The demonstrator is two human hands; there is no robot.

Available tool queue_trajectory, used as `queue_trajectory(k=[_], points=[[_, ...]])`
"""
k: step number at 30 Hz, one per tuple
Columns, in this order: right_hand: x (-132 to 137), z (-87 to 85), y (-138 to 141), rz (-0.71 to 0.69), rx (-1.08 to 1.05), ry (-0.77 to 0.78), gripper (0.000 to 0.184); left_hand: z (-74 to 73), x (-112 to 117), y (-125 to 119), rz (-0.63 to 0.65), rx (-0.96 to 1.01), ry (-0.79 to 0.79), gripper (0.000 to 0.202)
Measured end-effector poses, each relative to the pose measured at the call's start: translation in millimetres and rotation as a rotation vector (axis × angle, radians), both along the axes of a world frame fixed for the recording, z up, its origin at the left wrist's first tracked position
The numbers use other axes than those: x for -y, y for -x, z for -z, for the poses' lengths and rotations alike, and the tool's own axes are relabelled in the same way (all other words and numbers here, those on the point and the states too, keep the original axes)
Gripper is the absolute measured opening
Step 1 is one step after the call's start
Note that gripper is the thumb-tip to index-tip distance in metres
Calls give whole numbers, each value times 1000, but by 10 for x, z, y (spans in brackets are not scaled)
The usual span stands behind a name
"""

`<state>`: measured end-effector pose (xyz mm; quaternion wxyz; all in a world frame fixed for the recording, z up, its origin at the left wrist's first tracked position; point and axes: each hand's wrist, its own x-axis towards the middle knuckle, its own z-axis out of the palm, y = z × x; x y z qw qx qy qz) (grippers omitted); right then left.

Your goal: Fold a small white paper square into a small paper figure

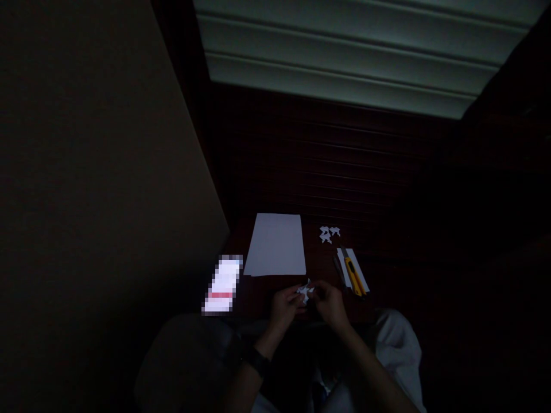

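The room is very dark. Both my hands meet near the front edge of a dark table and pinch a small folded white paper piece [305,292] between them. My left hand [284,307] grips it from the left, with a dark watch on that wrist. My right hand [330,303] grips it from the right. Both sets of fingers are curled closed on the paper.
A white paper sheet [278,244] lies just beyond my hands. Several small folded paper pieces [328,234] sit further right. A yellow utility knife [355,276] rests on a paper strip [360,269], beside a dark pen [338,268]. A bright blurred rectangle [222,285] lies left.
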<state>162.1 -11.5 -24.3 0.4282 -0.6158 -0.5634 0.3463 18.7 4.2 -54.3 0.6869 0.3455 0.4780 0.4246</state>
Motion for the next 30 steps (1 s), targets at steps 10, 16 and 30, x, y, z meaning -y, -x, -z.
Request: queue_trajectory(k=[10, 16, 30], points=[[53, 151, 119, 198, -109, -51, 16, -27, 14, 14, 30, -54, -99, 51], [58, 110, -37, 227, -83, -42, 28, -109, -11, 75, 31, -51, -143, 56], [-43, 66, -204, -104, -292, 66, 34, -198, 41, 115, 143, -39, -192, 59]])
